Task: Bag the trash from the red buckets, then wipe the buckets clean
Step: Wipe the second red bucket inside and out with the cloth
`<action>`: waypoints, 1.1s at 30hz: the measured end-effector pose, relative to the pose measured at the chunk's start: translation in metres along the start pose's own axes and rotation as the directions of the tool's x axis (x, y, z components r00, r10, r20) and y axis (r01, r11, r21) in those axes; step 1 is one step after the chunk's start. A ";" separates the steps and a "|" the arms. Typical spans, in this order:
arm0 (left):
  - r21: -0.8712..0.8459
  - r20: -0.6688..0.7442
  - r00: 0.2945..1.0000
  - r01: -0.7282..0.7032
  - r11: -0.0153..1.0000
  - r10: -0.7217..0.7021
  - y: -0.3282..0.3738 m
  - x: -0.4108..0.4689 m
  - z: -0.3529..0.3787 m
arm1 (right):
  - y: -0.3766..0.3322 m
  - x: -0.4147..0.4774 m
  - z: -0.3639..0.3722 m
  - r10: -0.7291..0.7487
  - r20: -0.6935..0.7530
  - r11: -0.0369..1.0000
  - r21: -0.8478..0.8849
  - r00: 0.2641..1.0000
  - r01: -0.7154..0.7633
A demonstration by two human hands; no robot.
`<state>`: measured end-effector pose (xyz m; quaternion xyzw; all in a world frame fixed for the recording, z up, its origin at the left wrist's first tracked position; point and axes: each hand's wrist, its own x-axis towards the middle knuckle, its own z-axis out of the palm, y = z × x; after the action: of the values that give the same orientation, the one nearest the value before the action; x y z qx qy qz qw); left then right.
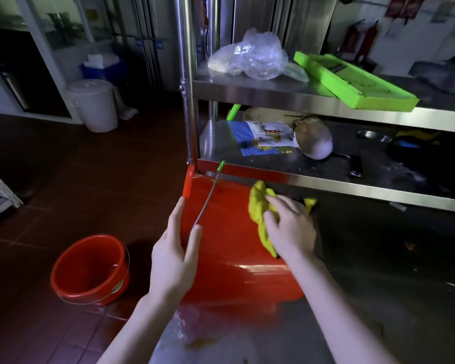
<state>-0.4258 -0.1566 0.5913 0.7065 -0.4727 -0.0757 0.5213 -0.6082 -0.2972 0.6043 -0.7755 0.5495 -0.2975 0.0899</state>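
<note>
1. Your red plastic bucket (229,245) lies tipped over on the stainless steel table (365,271), directly in front of you. Its outer wall faces up at you, and its long axis runs away from you toward the steel shelf rack (273,93).
2. Your right hand (290,227) is on the far right part of that wall. Thumb and fingers curl over a bunched yellow-green cloth (259,203) and press it against the plastic.
3. Most of the bare red wall lies nearer you and to the left of those fingers. The next stroke is probably a pull along the bucket's length, back toward your body. This hand is the better placed for it, since it already has the cloth.
4. Your left hand (172,256) grips the bucket's left edge, thumb on the face and the index finger stretched along the side. The other fingers are hidden behind the edge. The thin wire handle with its green grip (208,198) crosses the wall just beside your thumb, so it may snag the cloth.
5. You cannot see this bucket's mouth or inside, so whether it holds anything is not clear.
6. The second red bucket (90,295) stands upright on the tiled floor, down to your left. No trash shows inside it, though the light is dim.
7. Blurred clear plastic film (195,329) lies on the table close to you. What it holds cannot be made out.
</note>
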 end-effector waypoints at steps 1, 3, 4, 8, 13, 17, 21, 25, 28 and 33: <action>-0.001 -0.002 1.000 -0.014 1.000 0.014 0.000 -0.001 0.000 | -0.020 -0.004 0.005 -0.091 0.000 0.996 0.027 0.996 0.091; -0.007 -0.001 0.999 -0.043 0.999 0.043 -0.002 -0.002 -0.001 | -0.060 -0.015 0.016 -0.293 0.005 0.954 0.073 0.956 0.292; -0.023 -0.002 0.999 -0.051 0.998 0.051 -0.003 -0.003 -0.002 | -0.077 -0.021 0.021 -0.376 0.019 0.924 0.080 0.926 0.374; -0.105 0.022 0.999 -0.037 0.994 0.039 -0.006 -0.008 -0.002 | -0.076 -0.027 0.019 -0.453 0.043 0.888 0.105 0.890 0.447; -0.140 0.073 0.995 -0.052 0.989 0.063 -0.003 -0.023 0.009 | 0.003 -0.012 -0.013 -0.070 -0.006 0.997 0.038 0.998 0.070; -0.153 0.102 0.993 -0.051 0.987 0.067 -0.003 -0.031 0.011 | 0.023 0.009 -0.027 0.230 0.109 0.973 -0.047 0.967 -0.226; -0.122 0.096 0.991 -0.076 0.990 0.088 -0.003 -0.027 0.011 | -0.034 0.002 -0.009 -0.028 0.098 1.000 0.001 0.995 0.029; -0.123 0.109 0.991 -0.063 0.990 0.077 -0.002 -0.031 0.006 | -0.078 -0.027 0.006 -0.329 0.060 0.944 0.048 0.942 0.327; -0.064 0.059 0.998 0.001 0.998 0.003 0.015 -0.021 -0.002 | -0.066 -0.042 0.002 -0.373 0.007 0.928 0.018 0.928 0.372; 0.121 0.074 0.990 0.109 0.987 -0.119 0.066 0.055 0.009 | -0.050 -0.085 0.004 -0.453 0.008 0.891 0.044 0.891 0.453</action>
<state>-0.4400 -0.2047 0.6614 0.7580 -0.4557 -0.1062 0.4544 -0.5843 -0.2022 0.5939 -0.8828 0.3466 -0.3147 0.0390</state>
